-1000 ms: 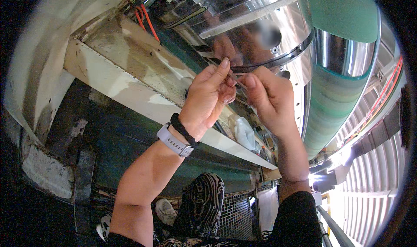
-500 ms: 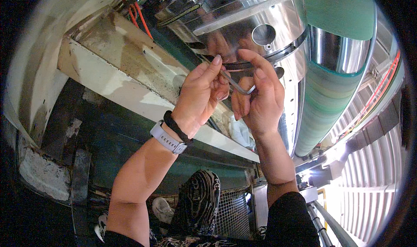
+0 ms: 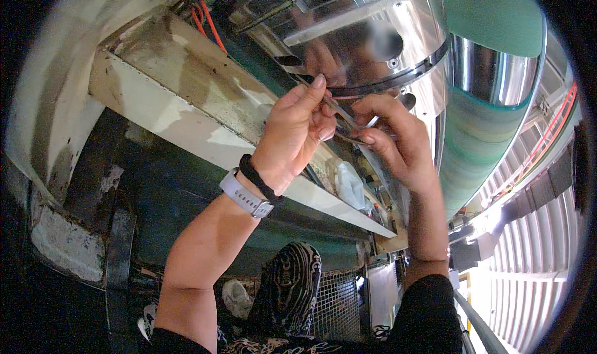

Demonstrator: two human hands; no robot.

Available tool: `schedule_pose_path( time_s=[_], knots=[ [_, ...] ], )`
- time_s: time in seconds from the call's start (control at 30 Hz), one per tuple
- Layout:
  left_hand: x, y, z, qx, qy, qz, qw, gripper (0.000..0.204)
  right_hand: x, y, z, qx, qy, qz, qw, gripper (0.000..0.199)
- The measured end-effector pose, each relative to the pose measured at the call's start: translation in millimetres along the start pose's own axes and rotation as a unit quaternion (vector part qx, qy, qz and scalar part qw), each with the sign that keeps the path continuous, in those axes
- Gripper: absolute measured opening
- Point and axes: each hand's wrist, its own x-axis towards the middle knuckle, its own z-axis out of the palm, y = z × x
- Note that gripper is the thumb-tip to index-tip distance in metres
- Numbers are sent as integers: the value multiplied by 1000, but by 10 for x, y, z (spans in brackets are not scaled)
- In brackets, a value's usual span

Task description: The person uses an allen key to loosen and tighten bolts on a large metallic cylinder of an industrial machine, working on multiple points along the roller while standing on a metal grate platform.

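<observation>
A thin grey hex key [image 3: 342, 114] slants across the underside of a shiny metal drum [image 3: 348, 55]. My left hand [image 3: 291, 125] pinches its long arm between thumb and fingers. At the bent end is my right hand [image 3: 407, 145], its thumb against the key and its fingers curled close by, slightly blurred. The key's far tip reaches up to the drum near a dark oval opening [image 3: 289, 61]; whether it sits in a screw cannot be made out. A dark groove [image 3: 398, 79] runs round the drum just above my right hand.
A large green roller [image 3: 488, 130] with a mirror-like band stands right of the drum. Below left runs a stained cream beam [image 3: 174, 114], with crumpled pale plastic [image 3: 351, 186] on it. Orange cables [image 3: 210, 27] hang at the upper left. My patterned knee [image 3: 292, 285] is below.
My right hand has shifted right and down, its raised index finger now curled in toward the key's bent end. The key has turned in my left hand, which stays nearly in place.
</observation>
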Motion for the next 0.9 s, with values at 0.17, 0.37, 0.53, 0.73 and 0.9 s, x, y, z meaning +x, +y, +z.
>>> schedule_pose_path(
  time_s=[0.17,0.37,0.53,0.73,0.9],
  knots=[
    [2,102,33,3,-21,-21,1000,23,238,-139,-297,-305,-35,-149,940,34],
    [-32,105,49,19,-1,-24,1000,25,387,-18,-341,-359,-28,-274,892,40],
    [-16,181,30,4,-27,-41,999,23,448,42,-286,-337,-1,-313,888,38],
    [-28,209,17,-1,-38,-37,999,22,519,91,-216,-331,33,-359,872,34],
    [-32,206,33,-27,-40,-38,998,21,428,85,-116,-364,73,-323,871,34]
  ],
)
